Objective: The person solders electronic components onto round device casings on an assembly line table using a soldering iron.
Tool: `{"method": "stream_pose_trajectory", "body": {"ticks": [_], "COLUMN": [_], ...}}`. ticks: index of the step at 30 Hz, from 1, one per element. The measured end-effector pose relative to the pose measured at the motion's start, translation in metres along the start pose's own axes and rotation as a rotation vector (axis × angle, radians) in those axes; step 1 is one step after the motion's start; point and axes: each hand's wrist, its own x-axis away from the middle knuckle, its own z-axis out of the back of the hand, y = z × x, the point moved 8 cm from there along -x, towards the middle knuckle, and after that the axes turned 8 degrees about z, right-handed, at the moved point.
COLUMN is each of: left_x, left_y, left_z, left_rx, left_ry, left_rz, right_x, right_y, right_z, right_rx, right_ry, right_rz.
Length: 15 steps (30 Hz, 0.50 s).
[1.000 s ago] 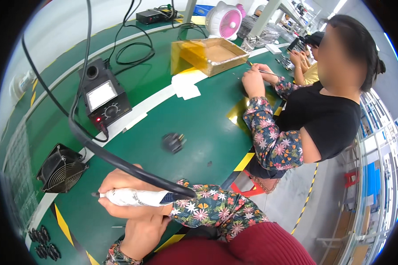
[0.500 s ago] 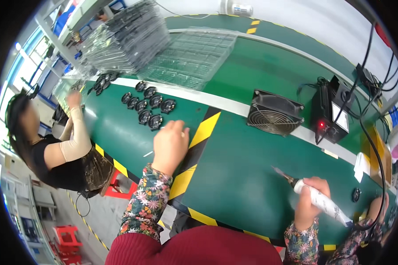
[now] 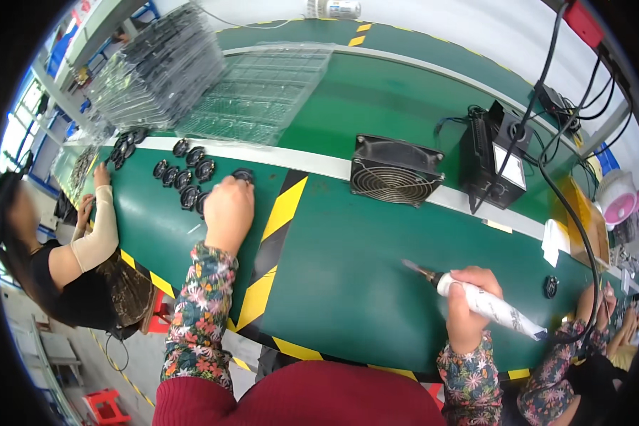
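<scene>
- We find the left hand above the green work surface, fingers curled downward; a black round plastic part sits at its fingertips, and we cannot tell whether they grip it.
- We note a cluster of similar black round parts lying just beside that hand, on its left and far side.
- We see the right hand clasping a soldering iron with a white-wrapped handle, its thumb and fingers closed around the grip, the tip pointing left above the surface.
- We record a single black part lying to the right of the iron.
- We log a square black fan with a metal wire guard beside a boxy black soldering station beyond the hands.
</scene>
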Motion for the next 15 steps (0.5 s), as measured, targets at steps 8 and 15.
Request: {"method": "stream_pose_trajectory", "body": {"ticks": [8, 15], "left_x": [0.1, 0.112], "left_y": [0.146, 0.178], "left_z": [0.053, 0.075], "left_rx": [0.534, 0.629], "left_ry": [-0.229, -0.349], "left_rz": [-0.588, -0.713], "right_x": [-0.002, -0.006], "right_y": [0.0, 0.001], "right_z": [0.0, -0.003], "right_rx": [0.027, -0.011], "right_ry": [-0.048, -0.028], "right_rz": [-0.015, 0.017]}}
